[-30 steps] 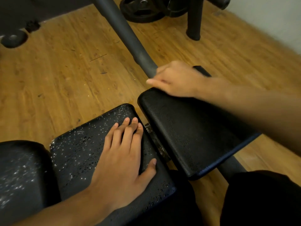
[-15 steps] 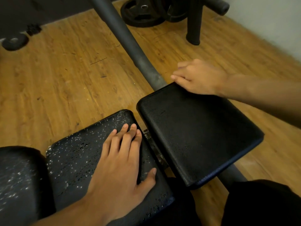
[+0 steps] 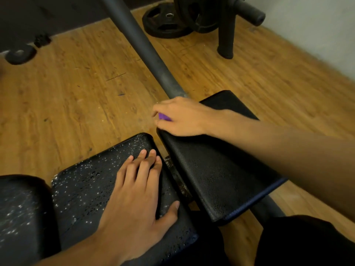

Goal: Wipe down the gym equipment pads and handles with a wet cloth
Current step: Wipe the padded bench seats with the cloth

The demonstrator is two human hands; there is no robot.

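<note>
Looks down over a wooden floor filling most of the view, with a pale wall at far right. In front, a black padded bench in three sections: a matte right pad, a middle pad beaded with water drops, and a left pad, also speckled, at the picture's edge. Slanting from top centre down to the far corner of the right pad, a thick grey metal tube. At bottom right, a dark trouser leg. At the top, black weight plates beside a black stand. Flat on the middle pad, the left hand, open, fingers straight and close together, thumb spread toward the gap between pads, holding nothing. On the far left corner of the right pad, the right hand, blurred, fingers bent down over a purple cloth at the pad's edge. Only a small purple patch visible under the fingers.
</note>
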